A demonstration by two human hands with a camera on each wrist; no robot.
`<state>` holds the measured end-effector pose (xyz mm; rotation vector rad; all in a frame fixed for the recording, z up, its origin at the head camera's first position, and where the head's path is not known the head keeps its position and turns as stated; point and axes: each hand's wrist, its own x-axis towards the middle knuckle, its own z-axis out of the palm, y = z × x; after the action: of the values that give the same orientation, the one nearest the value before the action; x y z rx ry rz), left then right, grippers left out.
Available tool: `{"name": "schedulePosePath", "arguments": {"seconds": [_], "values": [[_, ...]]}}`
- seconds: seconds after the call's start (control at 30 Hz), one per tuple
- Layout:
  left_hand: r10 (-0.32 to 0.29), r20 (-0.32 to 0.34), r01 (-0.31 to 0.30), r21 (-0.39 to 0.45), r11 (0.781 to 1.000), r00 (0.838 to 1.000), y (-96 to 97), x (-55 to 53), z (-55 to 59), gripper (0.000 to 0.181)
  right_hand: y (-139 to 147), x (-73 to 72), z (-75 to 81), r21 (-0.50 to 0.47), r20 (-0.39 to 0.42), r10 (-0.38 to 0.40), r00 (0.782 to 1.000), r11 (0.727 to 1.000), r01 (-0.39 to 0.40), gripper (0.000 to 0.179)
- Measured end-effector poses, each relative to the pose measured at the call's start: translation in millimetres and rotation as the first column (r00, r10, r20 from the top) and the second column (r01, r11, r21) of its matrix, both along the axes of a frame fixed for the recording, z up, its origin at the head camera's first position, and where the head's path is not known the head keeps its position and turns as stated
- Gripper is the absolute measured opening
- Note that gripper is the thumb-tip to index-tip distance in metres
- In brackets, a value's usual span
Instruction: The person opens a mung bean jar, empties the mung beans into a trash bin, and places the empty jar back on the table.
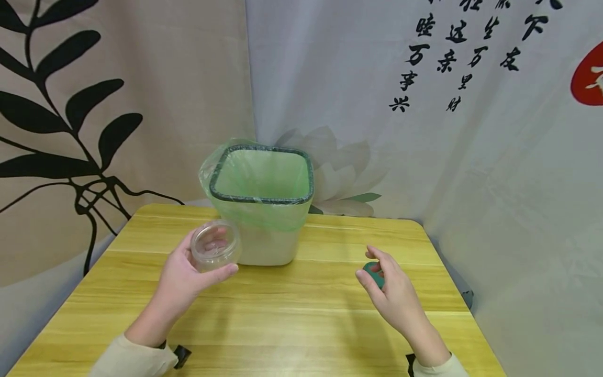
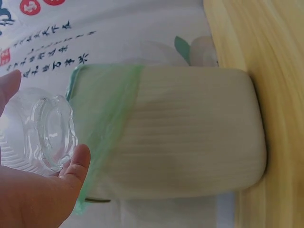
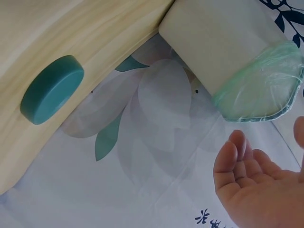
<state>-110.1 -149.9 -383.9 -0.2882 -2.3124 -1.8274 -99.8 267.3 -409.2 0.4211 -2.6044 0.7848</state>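
My left hand (image 1: 185,272) grips a clear jar (image 1: 214,262), its open mouth facing up toward the head camera. In the left wrist view the jar's clear scalloped base (image 2: 59,133) shows between thumb and fingers. The jar is in front of the left side of the bin. On the right, my right hand (image 1: 395,290) hovers over the table with loosely bent fingers and holds nothing. Behind its thumb and fingers a green lid (image 1: 372,269) is partly hidden. The right wrist view shows the whole lid (image 3: 52,90) lying on the table, apart from the hand.
A pale bin (image 1: 268,248) stands at the table's back, lined with a green plastic bag (image 1: 264,217) and topped by a dark rim (image 1: 261,200). The wooden table (image 1: 282,324) ends just behind it at a printed curtain (image 1: 330,63).
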Motion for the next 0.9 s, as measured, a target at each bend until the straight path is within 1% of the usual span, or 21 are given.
{"name": "schedulePosePath", "arguments": {"seconds": [0.13, 0.33, 0.53, 0.63, 0.9], "values": [[0.007, 0.001, -0.007, -0.009, 1.0, 1.0, 1.1, -0.5, -8.1, 0.083, 4.5, 2.0, -2.7, 0.004, 0.006, -0.011, 1.0, 1.0, 0.011, 0.058], [0.003, 0.013, -0.002, -0.032, 0.999, 1.0, 3.8, -0.3, -22.6, 0.084, 8.5, 4.3, -8.3, 0.015, -0.022, -0.004, 1.0, 1.0, 0.005, 0.056], [-0.015, 0.037, 0.015, 0.006, 1.0, 0.999, 8.1, -0.4, -33.6, 0.084, 10.4, 5.5, -15.7, 0.009, -0.02, -0.005, 1.0, 1.0, 0.005, 0.056], [-0.011, 0.046, 0.011, 0.005, 1.0, 0.999, 9.6, -0.8, -39.2, 0.083, 11.4, 6.2, -19.4, 0.001, -0.012, -0.011, 1.0, 1.0, 0.011, 0.055], [-0.034, 0.054, 0.033, 0.018, 0.999, 0.998, 10.7, -3.8, -51.8, 0.084, 12.9, 7.4, -27.6, -0.005, -0.007, -0.031, 1.0, 1.0, 0.031, 0.055]]}}
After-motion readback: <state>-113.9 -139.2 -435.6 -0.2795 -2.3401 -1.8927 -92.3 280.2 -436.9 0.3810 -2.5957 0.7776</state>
